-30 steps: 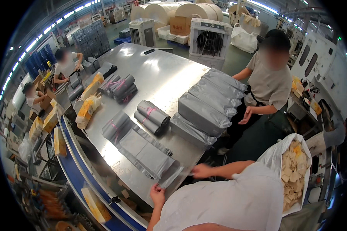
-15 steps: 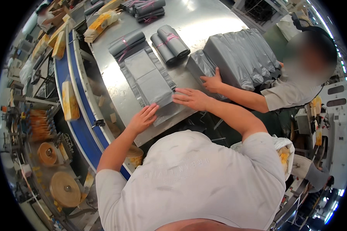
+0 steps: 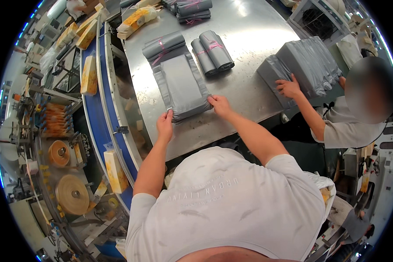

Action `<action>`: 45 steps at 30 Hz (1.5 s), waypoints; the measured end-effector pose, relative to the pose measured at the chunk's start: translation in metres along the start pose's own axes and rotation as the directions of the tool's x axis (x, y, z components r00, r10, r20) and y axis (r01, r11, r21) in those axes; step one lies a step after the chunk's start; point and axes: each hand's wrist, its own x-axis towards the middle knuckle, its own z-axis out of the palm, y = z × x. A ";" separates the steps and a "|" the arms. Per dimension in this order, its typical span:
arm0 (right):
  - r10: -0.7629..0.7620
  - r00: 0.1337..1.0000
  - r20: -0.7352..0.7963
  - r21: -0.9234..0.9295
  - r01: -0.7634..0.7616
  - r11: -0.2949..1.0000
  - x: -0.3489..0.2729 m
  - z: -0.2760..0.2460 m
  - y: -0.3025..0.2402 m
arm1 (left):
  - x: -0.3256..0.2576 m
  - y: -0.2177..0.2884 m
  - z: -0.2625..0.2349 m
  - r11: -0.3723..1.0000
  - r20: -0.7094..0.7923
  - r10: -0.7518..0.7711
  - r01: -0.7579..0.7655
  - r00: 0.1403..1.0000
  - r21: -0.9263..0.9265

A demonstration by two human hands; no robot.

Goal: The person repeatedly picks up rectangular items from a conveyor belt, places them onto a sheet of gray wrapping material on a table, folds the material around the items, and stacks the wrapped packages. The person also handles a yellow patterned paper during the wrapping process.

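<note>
The upper edge crops a worker (image 3: 76, 7) (head, apparently).

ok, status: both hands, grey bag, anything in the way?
Left hand and right hand pinching near corners of grey bag. Bag at metal table's near end. Pink-tied rolls to its right; nothing seen blocking either hand.

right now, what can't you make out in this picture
Head view:
Grey bag between the left hand and right hand: contents, hidden by its opaque film.
Metal table: far end, cut off by the top edge.
White sack: most of it, hidden by the person's shirt.
</note>
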 end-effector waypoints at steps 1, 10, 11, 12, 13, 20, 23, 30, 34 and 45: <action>0.013 0.998 -0.064 -0.084 -0.018 0.996 0.003 0.008 0.002 | 0.014 -0.013 0.003 0.958 -0.051 -0.177 0.160 0.983 -0.236; -0.106 0.988 -0.109 0.126 0.120 0.985 0.011 0.025 0.045 | 0.006 0.010 0.078 1.000 -0.152 0.014 -0.010 0.988 0.025; 0.117 0.990 -0.077 0.357 -0.082 0.931 0.013 0.007 0.054 | -0.005 0.031 0.091 0.999 -0.106 0.043 -0.044 0.993 -0.006; 0.264 0.964 -0.003 0.455 -0.234 0.859 0.003 -0.002 0.036 | -0.032 0.055 0.093 0.973 -0.080 0.206 -0.195 0.975 0.126; 0.397 0.913 0.098 0.531 -0.385 0.755 -0.025 -0.012 -0.011 | -0.059 0.083 0.099 0.907 -0.048 0.359 -0.336 0.932 0.256; -0.234 0.956 -0.176 0.290 0.278 0.916 -0.104 -0.222 -0.094 | -0.067 0.125 0.122 0.717 0.585 0.512 -0.688 0.629 0.111; -0.569 0.769 -0.291 -0.572 0.337 0.748 -0.147 -0.312 -0.167 | -0.057 0.095 0.106 0.838 0.575 0.360 -0.526 0.734 0.147; -0.509 0.674 -0.536 -0.805 -0.590 0.066 -0.108 -0.348 -0.185 | -0.067 0.063 0.073 0.835 0.583 0.207 -0.453 0.786 0.314; -0.846 0.480 -0.232 -0.965 -0.227 0.135 -0.064 -0.244 -0.153 | -0.083 0.035 0.036 0.795 0.477 0.245 -0.457 0.844 0.399; -0.224 0.773 0.593 -0.780 0.621 0.076 -0.106 0.060 0.019 | -0.183 -0.061 -0.248 0.717 -0.665 0.370 0.257 0.649 0.649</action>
